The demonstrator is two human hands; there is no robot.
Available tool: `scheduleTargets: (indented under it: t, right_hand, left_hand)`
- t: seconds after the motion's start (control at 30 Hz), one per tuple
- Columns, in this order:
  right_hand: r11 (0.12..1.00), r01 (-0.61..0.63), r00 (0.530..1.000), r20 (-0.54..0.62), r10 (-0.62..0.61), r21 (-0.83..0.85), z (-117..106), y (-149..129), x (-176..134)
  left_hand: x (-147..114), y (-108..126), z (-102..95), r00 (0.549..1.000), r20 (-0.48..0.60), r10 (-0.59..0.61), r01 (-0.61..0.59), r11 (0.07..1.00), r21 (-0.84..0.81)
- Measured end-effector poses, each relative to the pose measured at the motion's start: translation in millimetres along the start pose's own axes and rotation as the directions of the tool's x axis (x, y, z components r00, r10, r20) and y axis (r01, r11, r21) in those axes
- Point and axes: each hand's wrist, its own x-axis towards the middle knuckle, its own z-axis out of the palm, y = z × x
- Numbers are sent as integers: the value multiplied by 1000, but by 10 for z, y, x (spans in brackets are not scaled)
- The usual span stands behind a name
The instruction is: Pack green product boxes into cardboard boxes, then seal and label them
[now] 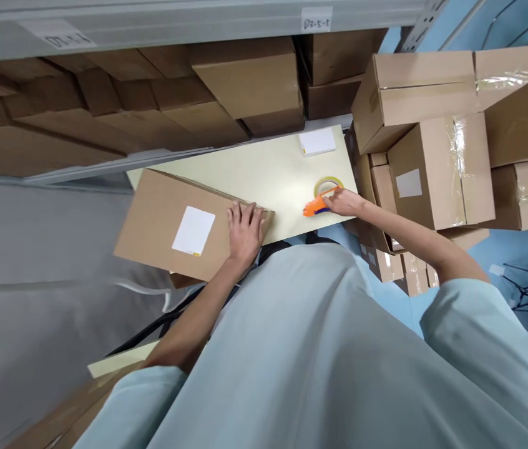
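Carton point(151, 215): brown cardboard, on the left part of the table point(268, 165), set askew; its left and near edges appear to reach past the tabletop.
White label point(193, 231): on the carton's upper face, left of the left hand.
Left hand point(245, 234): laid on the carton's right end, fingers a little spread, pressing from above, not wrapped round it.
Right hand point(341, 202): closed round the tape dispenser point(313, 206), orange with a blue part, at the table's right end.
Tape roll point(322, 185): yellow, on the dispenser, far side of the grip; its loose end cannot be made out.
Carton risk: could swing or tip off the left, near side; cause, the apparent overhang, with the only hold at the right end.
Dispenser risk: could slip over the near edge; cause, its place close to that edge, should the fingers loosen.
White card point(317, 141): flat at the table's far right; could be swept off by a wide move of the right arm.
Stacked cartons point(454, 171): piled beside the table on the right, some askew; a knock from the right elbow could shift them.
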Motion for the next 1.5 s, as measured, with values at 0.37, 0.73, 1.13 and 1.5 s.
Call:
scheduleTargets:
  t: [0.37,0.73,1.13,1.5]
  right_hand:
    - [996,91,994,-64,-92,-15,-284,42,917]
    - [998,63,996,-68,-63,6,-489,-489,1071]
    - [996,90,994,-63,-90,2,-478,-223,748]
    - [983,78,997,12,-81,169,-88,196,228]
  left_hand:
    - [-328,-36,74,982,110,155,-153,988,-22]
    - [-340,8,118,986,101,134,-134,991,1]
    - [-346,13,69,976,153,156,-154,988,-23]
    - [-571,-173,9,901,292,322,-317,946,-64]
